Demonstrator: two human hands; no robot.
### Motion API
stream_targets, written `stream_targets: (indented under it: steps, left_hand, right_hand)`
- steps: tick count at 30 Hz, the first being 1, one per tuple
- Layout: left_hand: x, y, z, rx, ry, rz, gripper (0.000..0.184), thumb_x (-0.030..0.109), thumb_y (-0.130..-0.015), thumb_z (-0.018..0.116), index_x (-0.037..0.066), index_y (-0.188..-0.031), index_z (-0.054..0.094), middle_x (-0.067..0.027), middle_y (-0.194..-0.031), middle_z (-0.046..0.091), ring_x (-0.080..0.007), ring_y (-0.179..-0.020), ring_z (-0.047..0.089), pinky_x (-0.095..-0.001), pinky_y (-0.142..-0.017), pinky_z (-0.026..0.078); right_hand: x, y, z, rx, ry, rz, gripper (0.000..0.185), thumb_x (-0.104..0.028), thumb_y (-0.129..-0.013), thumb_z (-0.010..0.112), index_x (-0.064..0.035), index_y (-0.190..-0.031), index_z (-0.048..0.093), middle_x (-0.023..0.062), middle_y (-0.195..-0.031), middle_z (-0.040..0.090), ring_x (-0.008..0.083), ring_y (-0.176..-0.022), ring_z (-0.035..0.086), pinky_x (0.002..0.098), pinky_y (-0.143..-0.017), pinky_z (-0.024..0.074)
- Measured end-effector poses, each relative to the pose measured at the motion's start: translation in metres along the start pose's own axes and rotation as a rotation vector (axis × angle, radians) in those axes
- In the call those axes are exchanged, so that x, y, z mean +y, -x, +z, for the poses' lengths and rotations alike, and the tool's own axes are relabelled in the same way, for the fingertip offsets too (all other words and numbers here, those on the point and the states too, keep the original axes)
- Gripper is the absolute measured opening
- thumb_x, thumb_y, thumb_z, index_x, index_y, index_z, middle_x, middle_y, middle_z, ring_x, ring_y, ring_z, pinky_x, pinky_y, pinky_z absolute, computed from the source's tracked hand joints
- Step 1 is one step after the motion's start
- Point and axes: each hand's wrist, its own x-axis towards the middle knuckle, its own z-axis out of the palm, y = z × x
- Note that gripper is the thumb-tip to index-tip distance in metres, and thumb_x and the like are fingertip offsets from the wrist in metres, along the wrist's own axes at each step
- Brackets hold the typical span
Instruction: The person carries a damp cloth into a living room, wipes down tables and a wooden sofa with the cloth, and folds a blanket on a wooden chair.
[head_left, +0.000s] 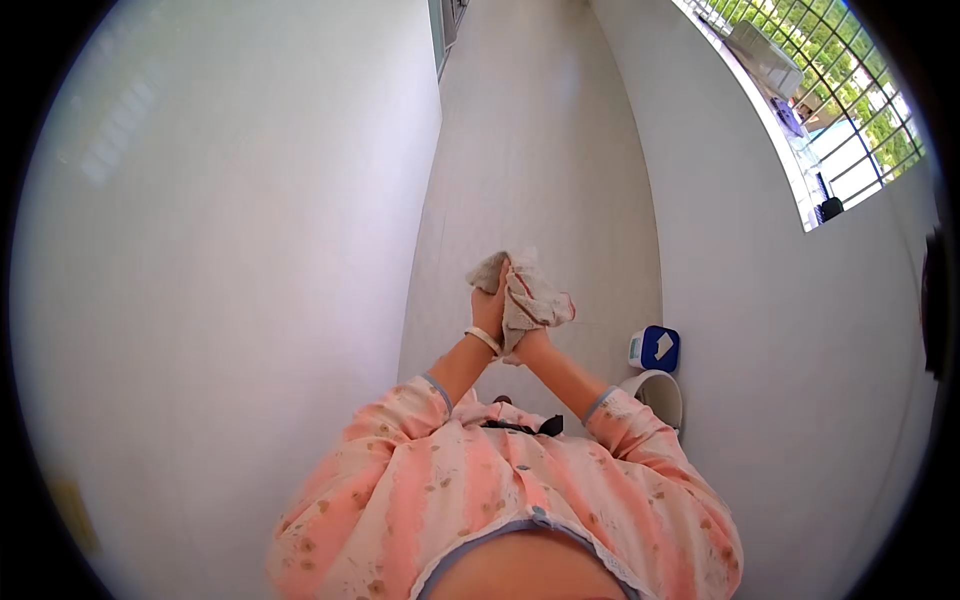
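A whitish cloth (538, 298) with a reddish-brown stripe is bunched between my two hands, held out in front of my body above the floor. My left hand (488, 308), with a pale band at its wrist, is closed on the cloth, and part of the fabric sticks out past its fingers. My right hand (532, 342) presses in from the other side. The folds cover most of it, so its fingers are hidden, but the cloth is gathered in it.
White walls (250, 230) run along both sides of a narrow pale floor (530, 140). By the right wall stand a blue-and-white box (658, 349) and a whitish bin (660, 395). A barred window (850, 90) at upper right has items on its sill, including a translucent container (765, 58).
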Motion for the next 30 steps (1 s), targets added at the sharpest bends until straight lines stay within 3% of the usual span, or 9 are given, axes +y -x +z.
stream_targets:
  steps: [2, 4, 5, 10, 15, 19, 23, 25, 30]
  left_hand:
    - [0.003, -0.021, -0.001, -0.017, -0.017, 0.041, 0.053, 0.042, -0.086, 0.062, -0.004, -0.112, 0.057, -0.008, -0.102, 0.062, -0.0145, -0.092, 0.058, -0.0304, -0.08, 0.048]
    - [0.027, -0.105, -0.018, -0.212, -0.351, -0.21, 0.053, 0.041, -0.087, 0.06, -0.004, -0.114, 0.055, -0.0107, -0.104, 0.062, -0.0169, -0.093, 0.06, -0.0314, -0.082, 0.049]
    - [0.036, -0.144, -0.027, -0.217, -0.354, -0.245, 0.053, 0.041, -0.087, 0.06, -0.004, -0.114, 0.055, -0.0107, -0.104, 0.062, -0.0169, -0.093, 0.06, -0.0314, -0.082, 0.049]
    - [0.023, -0.157, -0.058, -0.31, -0.89, 0.427, 0.051, 0.034, -0.082, 0.068, 0.002, -0.119, 0.054, -0.0135, -0.115, 0.059, -0.0209, -0.102, 0.059, -0.0326, -0.087, 0.048]
    - [0.023, -0.165, -0.026, -0.383, -0.648, 0.849, 0.05, 0.031, -0.075, 0.074, 0.002, -0.112, 0.058, -0.0127, -0.101, 0.063, -0.0225, -0.092, 0.061, -0.0321, -0.086, 0.048]
    - [0.073, -0.158, -0.012, -0.682, -0.497, 0.145, 0.024, 0.015, -0.083, 0.066, 0.002, -0.103, 0.064, -0.0036, -0.093, 0.066, -0.0129, -0.084, 0.06, -0.0274, -0.079, 0.049]
    - [0.093, -0.166, -0.008, -0.458, -0.074, -0.113, 0.018, 0.017, -0.086, 0.06, 0.001, -0.094, 0.065, -0.004, -0.088, 0.064, -0.0125, -0.078, 0.059, -0.0262, -0.071, 0.049]
    - [0.091, -0.182, -0.001, -0.34, 0.054, -0.122, 0.018, 0.017, -0.085, 0.06, 0.0, -0.091, 0.063, -0.0045, -0.086, 0.063, -0.0102, -0.081, 0.057, -0.0252, -0.068, 0.046]
    - [0.098, -0.243, -0.011, -0.113, -0.093, -0.091, 0.026, 0.025, -0.087, 0.06, -0.001, -0.09, 0.062, -0.0009, -0.08, 0.058, -0.009, -0.072, 0.051, -0.0252, -0.062, 0.043]
  right_hand:
    - [0.009, -0.017, -0.017, 0.036, 0.492, -0.3, 0.039, -0.027, -0.091, 0.048, -0.0082, -0.124, 0.043, 0.007, -0.119, 0.05, 0.0199, -0.113, 0.046, 0.0348, -0.096, 0.0385]
    - [0.02, -0.107, -0.032, -0.06, -0.8, 0.022, 0.037, -0.025, -0.09, 0.052, -0.0086, -0.123, 0.045, 0.0049, -0.117, 0.052, 0.0168, -0.107, 0.05, 0.0321, -0.091, 0.0431]
    - [0.014, -0.142, -0.044, -0.045, -0.699, 0.026, 0.036, -0.024, -0.089, 0.054, -0.0091, -0.122, 0.046, 0.0038, -0.116, 0.052, 0.0157, -0.105, 0.051, 0.0308, -0.088, 0.0445]
    - [0.031, -0.175, -0.089, -0.143, -0.865, -0.015, 0.039, -0.028, -0.078, 0.067, -0.0105, -0.111, 0.055, 0.0035, -0.107, 0.059, 0.0175, -0.099, 0.056, 0.0327, -0.086, 0.0454]
    - [0.013, -0.163, -0.111, -0.055, 0.046, -0.532, 0.048, -0.035, -0.067, 0.074, -0.0114, -0.106, 0.059, 0.0055, -0.109, 0.059, 0.0206, -0.1, 0.056, 0.0353, -0.087, 0.0448]
    - [0.022, -0.173, -0.12, -0.116, 0.314, -0.653, 0.051, -0.036, -0.069, 0.074, -0.0118, -0.111, 0.057, 0.0043, -0.111, 0.059, 0.0219, -0.104, 0.054, 0.037, -0.091, 0.0425]
    - [0.102, -0.171, -0.063, -0.131, -0.916, 0.459, 0.048, -0.039, -0.089, 0.054, -0.0065, -0.123, 0.048, 0.0061, -0.12, 0.054, 0.0183, -0.108, 0.052, 0.035, -0.095, 0.0395]
    - [0.119, -0.19, -0.068, -0.494, -0.983, 0.388, 0.05, -0.047, -0.092, 0.043, -0.0065, -0.12, 0.05, 0.0074, -0.115, 0.057, 0.0178, -0.102, 0.054, 0.0353, -0.094, 0.0377]
    - [0.108, -0.282, -0.113, -0.389, -0.557, 0.485, 0.049, -0.041, -0.09, 0.053, -0.0037, -0.121, 0.048, 0.0082, -0.104, 0.06, 0.0157, -0.093, 0.056, 0.0332, -0.085, 0.0421]
